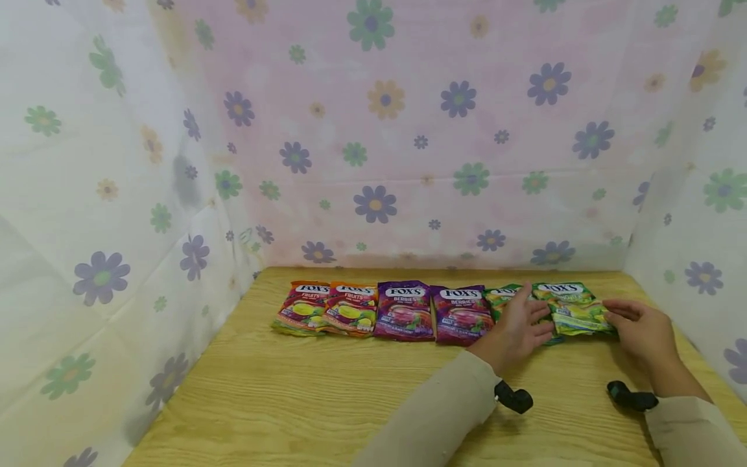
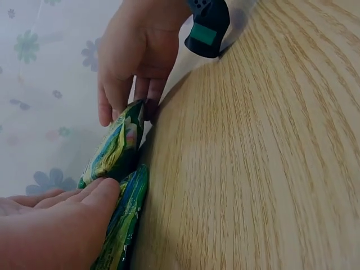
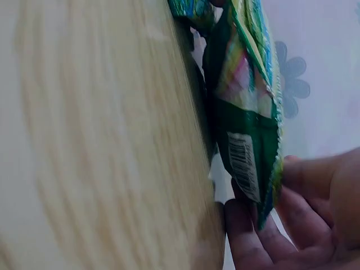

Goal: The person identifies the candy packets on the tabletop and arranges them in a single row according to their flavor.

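At the right end of a row of candy bags, my right hand point(image 1: 644, 331) pinches the right edge of a green Fox's candy bag point(image 1: 574, 308). In the right wrist view the thumb is on one face of this bag point(image 3: 244, 121) and the fingers are behind it, near its barcode; its side is lifted off the table. My left hand point(image 1: 519, 327) has its fingers extended over the neighbouring green bag point(image 1: 500, 296), partly hiding it. Its fingertips reach the left edge of the lifted bag. The left wrist view shows the two green bags overlapping slightly.
Two purple berries bags point(image 1: 405, 311) lie left of the green ones, then two orange-red fruits bags point(image 1: 350, 310). All are on a wooden table point(image 1: 280, 402) near its back edge. Flowered cloth point(image 1: 408, 155) walls the back and both sides. Black wrist devices point(image 1: 513, 397) sit at both sleeves.
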The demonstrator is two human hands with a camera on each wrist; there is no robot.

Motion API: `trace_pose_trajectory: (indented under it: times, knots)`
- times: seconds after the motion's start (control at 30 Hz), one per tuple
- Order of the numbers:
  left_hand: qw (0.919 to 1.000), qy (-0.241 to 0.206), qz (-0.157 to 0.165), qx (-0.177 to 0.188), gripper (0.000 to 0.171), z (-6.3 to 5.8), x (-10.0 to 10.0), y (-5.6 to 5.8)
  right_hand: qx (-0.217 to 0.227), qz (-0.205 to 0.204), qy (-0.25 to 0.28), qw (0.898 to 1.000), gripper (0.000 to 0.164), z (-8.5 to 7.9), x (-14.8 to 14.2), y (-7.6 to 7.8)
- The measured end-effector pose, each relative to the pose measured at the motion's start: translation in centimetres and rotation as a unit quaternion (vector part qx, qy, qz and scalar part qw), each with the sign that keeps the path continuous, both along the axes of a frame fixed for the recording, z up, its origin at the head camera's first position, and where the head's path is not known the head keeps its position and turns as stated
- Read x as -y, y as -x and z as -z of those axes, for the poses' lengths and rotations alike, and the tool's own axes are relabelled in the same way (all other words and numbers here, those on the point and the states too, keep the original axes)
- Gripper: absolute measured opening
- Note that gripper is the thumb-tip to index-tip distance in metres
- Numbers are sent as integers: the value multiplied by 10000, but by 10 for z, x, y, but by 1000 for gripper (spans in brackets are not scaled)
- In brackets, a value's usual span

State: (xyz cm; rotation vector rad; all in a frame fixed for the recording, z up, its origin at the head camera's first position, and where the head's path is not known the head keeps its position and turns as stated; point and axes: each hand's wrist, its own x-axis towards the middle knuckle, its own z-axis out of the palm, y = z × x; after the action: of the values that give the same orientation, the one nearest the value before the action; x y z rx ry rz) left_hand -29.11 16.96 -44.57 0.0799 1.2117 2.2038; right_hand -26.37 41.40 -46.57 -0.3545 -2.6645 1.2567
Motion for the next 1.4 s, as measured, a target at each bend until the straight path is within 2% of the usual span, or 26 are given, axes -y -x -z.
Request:
trace_pose_trajectory:
  times: [0.2,0.4,0.57,0.7,0.8,0.9,0.97,1.0,1.07,1.17,1.3,1.4]
  knots:
    - [9998,-13,187,-79,88,-2,4,3,186,-62,476,9987,67,1,-4,4]
    - [9996,-95,274,-43,88,-1,7,6,348,42,412,9985,66,-2,-4,3]
    - [9995,-76,286,-114,85,-4,14,7,321,23,272,9991,62,-5,0,1]
    - [9984,128,386,-393,81,-11,26,7,314,-95,80,9994,60,-9,2,-2]
    - [9951,407,534,-731,78,-15,38,8,321,-264,-6,9991,60,-12,4,-5]
    - [9880,752,665,-1177,75,-18,53,12,322,-401,-196,9985,60,-17,4,-7]
    - [9805,1032,764,-1489,74,-20,63,14,320,-469,-321,9979,60,-21,4,-7]
    - [9760,1187,802,-1642,72,-21,69,15,291,-491,-403,9976,59,-22,5,-7]
    - [9610,1683,888,-2007,69,-21,82,17,201,-537,-549,9968,57,-25,6,-7]
    - [9293,2509,927,-2546,62,-24,106,17,-19,-607,-781,9951,55,-30,8,-8]
    - [8701,3573,797,-3298,65,-28,148,16,-172,-760,-993,9920,55,-41,14,-14]
    - [8158,4268,825,-3815,71,-30,186,19,-184,-956,-1208,9879,53,-50,17,-17]
